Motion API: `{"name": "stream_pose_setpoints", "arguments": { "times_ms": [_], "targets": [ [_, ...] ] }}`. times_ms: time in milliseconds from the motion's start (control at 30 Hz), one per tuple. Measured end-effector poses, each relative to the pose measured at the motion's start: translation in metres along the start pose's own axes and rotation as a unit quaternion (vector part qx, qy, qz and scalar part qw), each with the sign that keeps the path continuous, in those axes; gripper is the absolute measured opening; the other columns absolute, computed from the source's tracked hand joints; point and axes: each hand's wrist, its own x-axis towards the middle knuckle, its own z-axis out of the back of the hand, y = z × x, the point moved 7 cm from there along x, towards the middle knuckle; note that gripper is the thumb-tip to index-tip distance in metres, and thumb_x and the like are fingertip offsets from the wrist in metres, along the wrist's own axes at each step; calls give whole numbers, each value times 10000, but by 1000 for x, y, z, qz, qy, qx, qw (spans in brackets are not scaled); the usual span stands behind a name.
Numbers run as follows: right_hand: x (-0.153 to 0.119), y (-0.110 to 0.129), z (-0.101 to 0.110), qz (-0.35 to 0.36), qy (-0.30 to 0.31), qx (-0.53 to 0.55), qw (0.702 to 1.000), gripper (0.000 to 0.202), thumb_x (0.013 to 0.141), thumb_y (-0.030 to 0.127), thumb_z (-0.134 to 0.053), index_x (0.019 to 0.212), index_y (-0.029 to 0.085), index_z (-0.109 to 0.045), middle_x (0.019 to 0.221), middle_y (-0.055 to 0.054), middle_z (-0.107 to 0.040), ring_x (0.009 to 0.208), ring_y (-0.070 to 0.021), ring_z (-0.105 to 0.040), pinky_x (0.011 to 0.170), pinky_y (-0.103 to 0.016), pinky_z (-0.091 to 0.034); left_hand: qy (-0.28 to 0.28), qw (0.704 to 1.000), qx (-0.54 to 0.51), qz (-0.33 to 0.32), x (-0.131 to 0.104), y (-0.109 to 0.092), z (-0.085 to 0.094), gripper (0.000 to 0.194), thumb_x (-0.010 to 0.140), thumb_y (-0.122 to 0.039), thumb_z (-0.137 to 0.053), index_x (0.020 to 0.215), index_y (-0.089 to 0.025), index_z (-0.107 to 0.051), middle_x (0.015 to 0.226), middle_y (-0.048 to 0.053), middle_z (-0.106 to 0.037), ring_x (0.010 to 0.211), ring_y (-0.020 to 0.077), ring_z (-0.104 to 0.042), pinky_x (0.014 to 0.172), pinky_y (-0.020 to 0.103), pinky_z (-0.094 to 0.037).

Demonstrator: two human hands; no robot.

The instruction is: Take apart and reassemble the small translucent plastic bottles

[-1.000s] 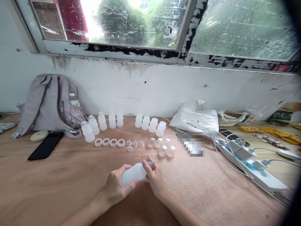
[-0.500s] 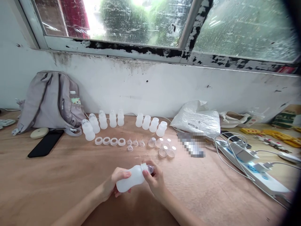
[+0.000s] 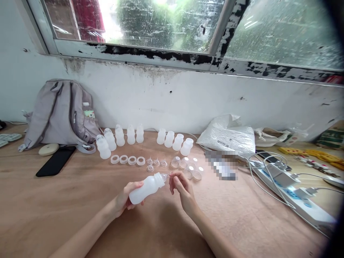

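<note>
My left hand (image 3: 128, 196) is wrapped round the body of a frosted white bottle (image 3: 146, 190), tilted with its neck up to the right. A clear nipple (image 3: 165, 176) sticks out of the white collar at its top. The fingertips of my right hand (image 3: 179, 182) are bent together at the nipple's tip; whether they pinch it is too small to tell. Behind the hands lie several white rings (image 3: 132, 160), several clear nipples (image 3: 156, 162) and several clear domed caps (image 3: 189, 172).
Capped bottles (image 3: 119, 135) and open bottles (image 3: 177, 142) stand along the wall. At left are a grey backpack (image 3: 57, 111), a black phone (image 3: 56, 162) and a round cream case (image 3: 48, 149). At right are a white plastic bag (image 3: 228, 138) and a power strip (image 3: 295, 197) with looping cables.
My right hand has moved off the bottle's collar to the nipple's tip, baring the collar. The bottle has moved slightly up and left with my left hand. The view has shifted a little.
</note>
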Motion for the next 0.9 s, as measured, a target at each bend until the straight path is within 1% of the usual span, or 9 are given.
{"name": "stream_pose_setpoints", "arguments": {
  "times_ms": [167, 300, 467, 567, 667, 800, 900],
  "targets": [
    [0, -7, 3, -30, -28, -20, 999, 216, 798, 370, -493, 687, 189, -454, 545, 53, -398, 450, -74, -371, 424, -207, -303, 7, 997, 73, 4, 4, 4, 0, 447, 743, -489, -411, 767, -78, -582, 473, 13, -525, 325, 39, -300, 278, 163, -150],
    [3, -11, 4, -41, -30, -43, 998, 258, 792, 397, -490, 650, 188, -443, 522, 57, -390, 422, -73, -375, 400, -209, -293, 26, 995, 101, 3, 5, 4, -2, 449, 749, -485, -407, 797, -77, -589, 485, 6, -526, 311, 32, -287, 273, 161, -162],
    [5, -7, 6, -4, -32, -62, 998, 232, 800, 392, -479, 691, 190, -450, 525, 55, -420, 434, -83, -410, 438, -224, -335, 25, 993, 117, -1, 6, 4, -2, 461, 752, -502, -413, 858, -83, -574, 537, 8, -542, 333, 32, -294, 291, 162, -162],
    [4, -3, 7, 18, -45, -70, 996, 217, 812, 380, -465, 707, 191, -451, 533, 46, -456, 468, -94, -443, 480, -232, -366, 17, 992, 121, 3, 8, 6, -2, 505, 738, -553, -407, 895, -97, -558, 572, 9, -555, 347, 34, -307, 309, 165, -163],
    [3, 0, 7, 32, -57, -90, 994, 205, 823, 365, -452, 716, 190, -459, 544, 36, -481, 502, -105, -468, 509, -239, -384, 12, 993, 114, 10, 8, 6, -1, 555, 731, -602, -366, 896, -109, -559, 557, 3, -550, 340, 36, -293, 313, 170, -154],
    [4, -1, 8, 50, -52, -106, 992, 164, 824, 328, -457, 740, 189, -475, 563, 25, -504, 535, -115, -498, 538, -251, -404, 25, 996, 83, 34, 9, 9, 1, 581, 748, -616, -310, 892, -116, -569, 550, 4, -548, 336, 33, -293, 324, 169, -147],
    [5, -3, 11, 60, -54, -92, 992, 108, 798, 299, -504, 789, 196, -476, 591, 27, -515, 559, -122, -525, 553, -261, -426, 49, 995, 72, 51, 9, 12, 3, 541, 741, -593, -367, 882, -113, -571, 591, 12, -556, 361, 39, -365, 336, 168, -176]
  ]
}}
